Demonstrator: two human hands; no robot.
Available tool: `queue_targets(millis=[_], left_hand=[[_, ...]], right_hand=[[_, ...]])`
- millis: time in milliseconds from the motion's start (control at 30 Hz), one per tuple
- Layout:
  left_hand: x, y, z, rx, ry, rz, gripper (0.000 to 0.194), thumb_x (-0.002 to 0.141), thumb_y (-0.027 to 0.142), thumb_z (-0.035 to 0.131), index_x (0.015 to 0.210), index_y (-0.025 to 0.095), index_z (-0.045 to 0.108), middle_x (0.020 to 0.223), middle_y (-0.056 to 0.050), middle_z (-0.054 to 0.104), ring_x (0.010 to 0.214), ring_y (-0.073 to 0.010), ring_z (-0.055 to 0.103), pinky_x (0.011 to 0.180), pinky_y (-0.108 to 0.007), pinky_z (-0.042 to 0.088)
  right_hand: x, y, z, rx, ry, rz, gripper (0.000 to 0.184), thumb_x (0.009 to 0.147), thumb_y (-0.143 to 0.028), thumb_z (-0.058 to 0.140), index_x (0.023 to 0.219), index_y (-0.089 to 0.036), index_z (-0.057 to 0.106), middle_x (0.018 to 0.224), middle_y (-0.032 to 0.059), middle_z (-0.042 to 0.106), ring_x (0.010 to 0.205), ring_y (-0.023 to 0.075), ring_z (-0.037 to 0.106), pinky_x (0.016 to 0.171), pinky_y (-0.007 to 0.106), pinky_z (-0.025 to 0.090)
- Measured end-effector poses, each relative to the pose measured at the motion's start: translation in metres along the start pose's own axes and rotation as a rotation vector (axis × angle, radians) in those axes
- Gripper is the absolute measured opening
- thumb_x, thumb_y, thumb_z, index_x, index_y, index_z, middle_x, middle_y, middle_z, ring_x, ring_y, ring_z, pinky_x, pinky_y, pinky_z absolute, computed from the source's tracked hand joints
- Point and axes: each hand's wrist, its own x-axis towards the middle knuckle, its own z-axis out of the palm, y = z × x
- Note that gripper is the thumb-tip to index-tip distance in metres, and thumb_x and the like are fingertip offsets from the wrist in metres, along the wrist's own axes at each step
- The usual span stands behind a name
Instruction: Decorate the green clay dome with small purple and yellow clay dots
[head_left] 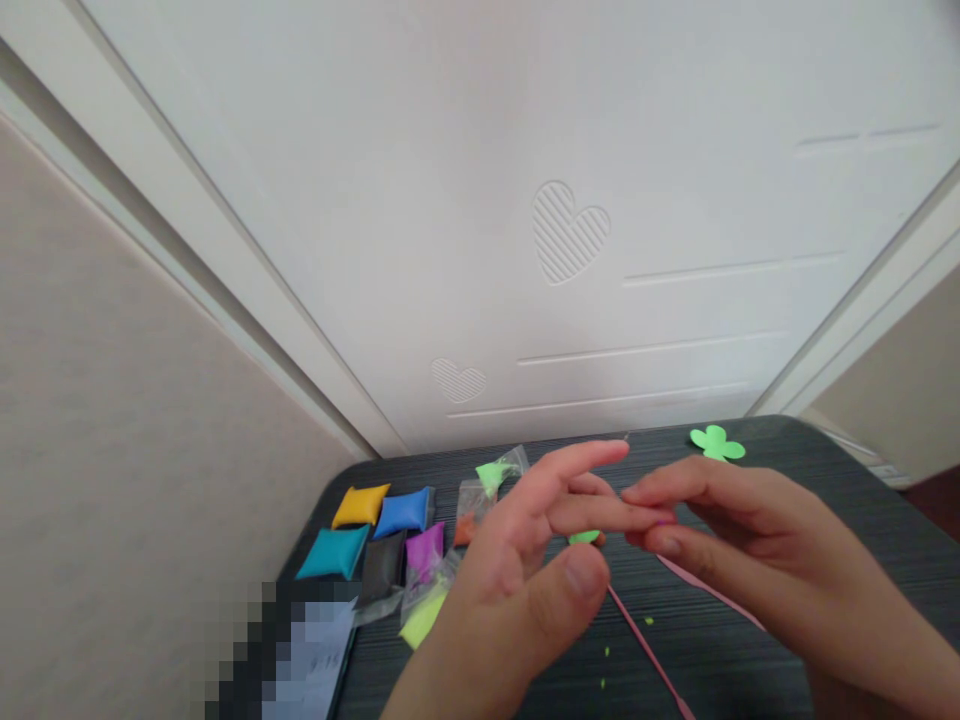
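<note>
My left hand is held above the dark table, its fingers stretched out and its thumb apart. My right hand is closed in a pinch around the tip of one left finger. A tiny magenta spot shows at that fingertip; whether it is a separate piece I cannot tell. Behind the fingers lies a green piece with some brown beside it, partly hidden. Below the hands is a thin pink stick-like tool. A second pink tool runs under my right hand. Small green crumbs dot the tabletop.
Soft packets in yellow, blue, teal, black and purple lie at the left. Opened bags hold orange and green material. A green petal shape lies far right. Behind stands a white panel.
</note>
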Motion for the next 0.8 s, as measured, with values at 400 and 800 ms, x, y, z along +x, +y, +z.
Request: queue_targets(millis=[400, 800], left_hand=[[0.003, -0.003, -0.003, -0.141, 0.02, -0.128, 0.041, 0.078, 0.037, 0.058, 0.117, 0.025, 0.051, 0.098, -0.004, 0.066, 0.093, -0.0201, 0.055, 0.084, -0.032, 0.037], [0.008, -0.003, 0.001, -0.119, 0.037, -0.14, 0.039, 0.075, 0.015, 0.063, 0.11, 0.025, 0.051, 0.092, -0.001, 0.06, 0.084, -0.0116, 0.052, 0.077, -0.026, 0.039]], right_hand=[[0.003, 0.007, -0.002, -0.108, 0.099, -0.146, 0.021, 0.075, -0.016, 0.063, 0.091, -0.029, 0.061, 0.084, -0.0041, 0.064, 0.077, 0.0096, 0.061, 0.068, 0.018, 0.049], [0.002, 0.01, 0.008, -0.028, 0.173, -0.207, 0.016, 0.074, -0.012, 0.062, 0.083, -0.026, 0.06, 0.087, 0.0008, 0.06, 0.083, 0.0133, 0.059, 0.069, 0.023, 0.049]])
